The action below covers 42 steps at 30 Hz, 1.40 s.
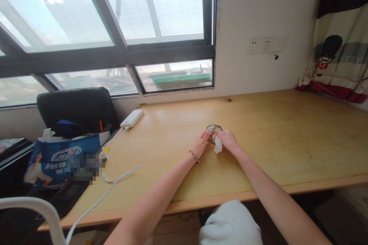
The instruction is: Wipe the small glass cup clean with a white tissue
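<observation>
Over the middle of the table, both hands meet at a small round, dark-brown and clear, glassy-looking piece; its exact kind is too small to tell. My left hand, with a beaded bracelet at the wrist, grips its left side, fingers closed. My right hand is closed at its right side, pinching a white piece of tissue that hangs down below the fingers. Part of the round piece is hidden behind the fingers and the tissue.
The wooden table stretches wide to the right. A white power strip with a white cable lies at its left. Beyond the left edge are a black chair and a blue bag. A curtain hangs back right.
</observation>
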{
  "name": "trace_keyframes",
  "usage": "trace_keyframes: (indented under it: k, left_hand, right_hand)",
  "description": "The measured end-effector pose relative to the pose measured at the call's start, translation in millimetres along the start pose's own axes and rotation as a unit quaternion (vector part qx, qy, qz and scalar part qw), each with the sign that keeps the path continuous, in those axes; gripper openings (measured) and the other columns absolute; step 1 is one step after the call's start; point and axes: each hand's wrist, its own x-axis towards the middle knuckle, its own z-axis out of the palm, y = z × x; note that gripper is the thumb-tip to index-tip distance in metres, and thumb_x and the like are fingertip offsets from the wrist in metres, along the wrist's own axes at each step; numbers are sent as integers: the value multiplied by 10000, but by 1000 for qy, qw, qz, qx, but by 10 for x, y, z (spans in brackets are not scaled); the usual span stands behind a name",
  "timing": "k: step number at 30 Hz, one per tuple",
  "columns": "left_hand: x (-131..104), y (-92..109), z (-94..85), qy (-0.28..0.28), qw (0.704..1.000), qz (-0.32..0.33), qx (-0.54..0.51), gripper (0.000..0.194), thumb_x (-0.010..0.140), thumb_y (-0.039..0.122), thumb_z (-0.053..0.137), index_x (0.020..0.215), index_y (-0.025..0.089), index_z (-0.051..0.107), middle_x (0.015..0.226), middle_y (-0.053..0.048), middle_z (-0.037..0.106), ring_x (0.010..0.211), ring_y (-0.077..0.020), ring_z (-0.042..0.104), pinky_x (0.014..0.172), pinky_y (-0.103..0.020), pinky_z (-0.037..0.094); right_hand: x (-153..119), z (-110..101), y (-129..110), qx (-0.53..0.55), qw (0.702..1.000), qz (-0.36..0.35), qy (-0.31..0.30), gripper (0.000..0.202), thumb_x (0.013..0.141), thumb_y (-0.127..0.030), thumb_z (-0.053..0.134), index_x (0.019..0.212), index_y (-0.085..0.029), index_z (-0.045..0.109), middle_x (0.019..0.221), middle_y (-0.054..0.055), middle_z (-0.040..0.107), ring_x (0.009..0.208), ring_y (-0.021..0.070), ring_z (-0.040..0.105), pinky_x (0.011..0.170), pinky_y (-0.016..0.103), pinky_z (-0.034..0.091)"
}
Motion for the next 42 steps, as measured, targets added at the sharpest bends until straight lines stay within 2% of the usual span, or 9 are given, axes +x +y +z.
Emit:
trace_keyframes:
  k: [3,7,10,13,20,24,27,35,42]
  left_hand:
    - [-22,39,25,-50,998,36,0,600,604,474,643,1076,119,538,1025,-109,604,914,-213,563,786,-302,446]
    - [-55,88,4,-18,997,30,72,445,658,414,613,969,96,591,907,-88,633,824,-203,576,728,-297,457]
    - [-77,107,-13,12,995,29,90,383,686,418,572,891,97,614,812,-64,644,751,-188,579,674,-281,460]
    - [-98,115,-12,20,996,7,87,361,662,423,583,831,107,626,749,-54,652,699,-182,585,628,-269,459]
    - [-98,113,-57,-18,991,-135,-11,479,676,525,457,659,78,629,548,-93,626,398,-133,530,367,-213,367]
    - [-79,112,-84,-25,993,-96,-57,520,682,529,437,817,69,638,707,-123,662,351,-72,459,317,-182,275]
    - [-63,122,-68,-10,995,-65,-69,509,664,455,529,1029,102,565,933,-123,643,343,-34,425,328,-182,281]
    - [-25,90,2,20,996,33,-82,642,467,170,720,1066,119,495,1035,-96,596,943,-223,551,820,-319,442]
    - [-40,5,-4,27,986,137,92,573,565,132,665,1100,165,461,1072,-99,527,994,-234,506,870,-376,403]
  right_hand:
    - [-49,37,-5,144,986,64,-61,329,711,-431,475,527,-162,522,351,-34,409,298,75,336,326,200,216]
    - [-82,62,-11,215,962,72,-150,288,694,-413,482,560,-161,525,355,-60,370,294,55,253,326,196,168]
    - [-52,51,-22,54,997,21,-55,356,697,-439,505,481,-157,512,360,-20,420,356,91,386,379,209,240]
    - [-35,5,-41,-134,984,-100,65,386,752,-439,473,492,-161,538,457,37,534,473,131,487,465,226,289]
    - [-170,-113,-127,-177,946,-258,84,367,801,-485,429,718,-162,581,626,65,606,570,144,526,562,223,310]
    - [-94,-101,-97,-64,974,-174,128,482,803,-555,344,635,-156,553,564,32,571,534,125,488,550,213,332]
    - [17,-56,-37,113,989,-52,76,519,796,-585,303,714,-146,568,612,32,598,555,138,529,530,215,377]
    - [-45,43,-104,403,890,91,-196,523,851,-523,211,1025,-158,543,918,95,638,753,184,612,669,317,474]
    - [-94,3,-184,461,864,68,-191,446,881,-431,230,984,-136,549,996,100,615,861,177,593,764,321,459]
